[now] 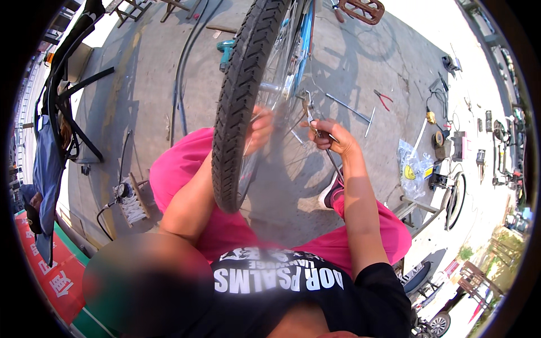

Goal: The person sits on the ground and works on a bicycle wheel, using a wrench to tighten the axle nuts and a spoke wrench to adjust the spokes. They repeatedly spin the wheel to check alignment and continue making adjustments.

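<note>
Standing upright between the person's bright pink trouser legs (180, 160), a bicycle wheel with a chunky black rubber tyre (235, 112) is blocking much of the view of the left wrist. The left hand (259, 130) is showing beyond the tyre, near the spokes, its fingers curling; blur is hiding whether it is gripping anything. The right hand (331, 135) is closing its fingers around a silver-headed metal hand tool with a dark handle (336, 167), holding it to the right of the wheel, below the light blue metal bicycle frame (305, 42).

Around them, a blue T-shaped metal rod (348, 107) is lying just beyond the right hand, and pliers with red handles (384, 101) are resting farther right. A crumpled clear plastic bag (414, 172) is lying right of the knee. Left of the tyre, a teal power tool (225, 53) is sitting partly hidden, while long dark hoses (181, 73) are running across the grey concrete floor (152, 107).
</note>
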Available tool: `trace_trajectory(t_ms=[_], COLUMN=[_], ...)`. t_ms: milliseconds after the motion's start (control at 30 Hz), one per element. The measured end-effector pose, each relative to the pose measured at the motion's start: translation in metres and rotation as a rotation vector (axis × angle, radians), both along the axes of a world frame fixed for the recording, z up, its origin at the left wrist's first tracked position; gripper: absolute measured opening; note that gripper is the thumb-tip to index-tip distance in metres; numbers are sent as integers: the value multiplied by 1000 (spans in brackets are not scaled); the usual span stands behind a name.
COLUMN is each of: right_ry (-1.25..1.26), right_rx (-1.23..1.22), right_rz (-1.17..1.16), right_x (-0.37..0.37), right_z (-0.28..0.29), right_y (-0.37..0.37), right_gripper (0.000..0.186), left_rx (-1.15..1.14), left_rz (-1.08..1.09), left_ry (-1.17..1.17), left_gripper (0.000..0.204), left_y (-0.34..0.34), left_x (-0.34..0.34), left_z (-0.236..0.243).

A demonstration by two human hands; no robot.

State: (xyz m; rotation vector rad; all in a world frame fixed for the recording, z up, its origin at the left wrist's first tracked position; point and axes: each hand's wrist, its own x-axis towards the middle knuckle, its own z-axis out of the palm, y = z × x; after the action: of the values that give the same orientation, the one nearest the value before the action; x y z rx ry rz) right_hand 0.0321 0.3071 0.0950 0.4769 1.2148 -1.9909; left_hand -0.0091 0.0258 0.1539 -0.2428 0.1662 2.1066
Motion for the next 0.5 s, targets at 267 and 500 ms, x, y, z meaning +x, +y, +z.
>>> trace_trajectory(t_ms=[267, 500], right_ry=[14, 81], right_rx=[137, 344], right_rz=[-64, -157], right_x=[9, 16], right_z=[22, 17], right_y=[-25, -49], right_gripper=[49, 37], left_rx=[182, -136], left_rz=[-173, 46], left_ry=[45, -94], left_gripper=[28, 19], left_y=[-10, 8], left_x=[-8, 3], left_z=[-27, 17])
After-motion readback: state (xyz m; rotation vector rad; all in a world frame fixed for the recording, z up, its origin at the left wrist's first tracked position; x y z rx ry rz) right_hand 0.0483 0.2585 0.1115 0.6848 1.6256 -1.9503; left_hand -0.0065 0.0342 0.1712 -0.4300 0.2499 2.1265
